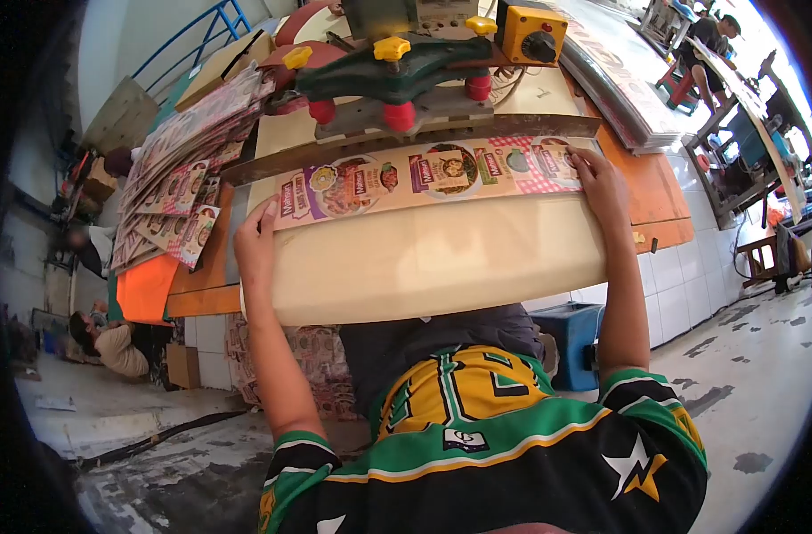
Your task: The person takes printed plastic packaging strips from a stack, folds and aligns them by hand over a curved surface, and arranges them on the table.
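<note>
A long printed sheet (388, 183) with food pictures lies along the metal bar (290, 161) of a green machine (397, 76). My left hand (256, 245) pinches the sheet's left end between thumb and fingers. At the right end, my right hand (599, 182) is closed on the sheet's corner. Below the printed strip, a plain cream surface (432, 258) spreads toward my body; whether it is part of the same sheet cannot be told. Red knobs and yellow handles sit on the machine above the bar.
Printed sheets (179, 151) are piled at the left beside an orange sheet (146, 287). Another stack (624, 98) lies at the upper right. A yellow control box (530, 34) sits on the machine. People (117, 343) (713, 53) are at both sides. A blue bin (566, 343) stands below.
</note>
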Available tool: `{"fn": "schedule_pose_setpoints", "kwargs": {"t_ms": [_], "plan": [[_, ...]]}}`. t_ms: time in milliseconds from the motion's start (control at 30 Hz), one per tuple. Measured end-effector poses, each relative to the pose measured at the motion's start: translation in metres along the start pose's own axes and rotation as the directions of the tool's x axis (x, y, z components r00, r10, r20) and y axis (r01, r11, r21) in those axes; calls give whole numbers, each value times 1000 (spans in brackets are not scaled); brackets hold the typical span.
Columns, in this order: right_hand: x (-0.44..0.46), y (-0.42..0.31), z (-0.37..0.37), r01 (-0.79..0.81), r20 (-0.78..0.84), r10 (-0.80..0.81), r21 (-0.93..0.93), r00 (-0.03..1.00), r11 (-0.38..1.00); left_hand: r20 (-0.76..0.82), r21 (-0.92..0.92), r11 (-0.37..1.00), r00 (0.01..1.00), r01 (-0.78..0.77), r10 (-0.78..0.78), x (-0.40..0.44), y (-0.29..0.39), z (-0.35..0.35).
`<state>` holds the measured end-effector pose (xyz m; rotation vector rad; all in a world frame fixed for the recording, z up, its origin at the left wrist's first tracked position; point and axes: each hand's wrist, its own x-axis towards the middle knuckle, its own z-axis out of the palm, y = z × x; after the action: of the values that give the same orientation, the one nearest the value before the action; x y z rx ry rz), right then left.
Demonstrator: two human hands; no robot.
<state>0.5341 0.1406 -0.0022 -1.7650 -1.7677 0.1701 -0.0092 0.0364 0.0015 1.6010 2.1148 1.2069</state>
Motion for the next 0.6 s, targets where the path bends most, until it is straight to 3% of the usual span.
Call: {"fn": "schedule_pose_setpoints", "kwargs": {"t_ms": [267,600], "plan": [[1,-2,-3,13,-4,-14,-60,1000,998,-19,13,999,999,31,-31,-3,8,-1],[-1,-7,-4,-5,-3,5,20,1000,1000,-30,-18,1000,1000,2,-3,-4,5,0]]}}
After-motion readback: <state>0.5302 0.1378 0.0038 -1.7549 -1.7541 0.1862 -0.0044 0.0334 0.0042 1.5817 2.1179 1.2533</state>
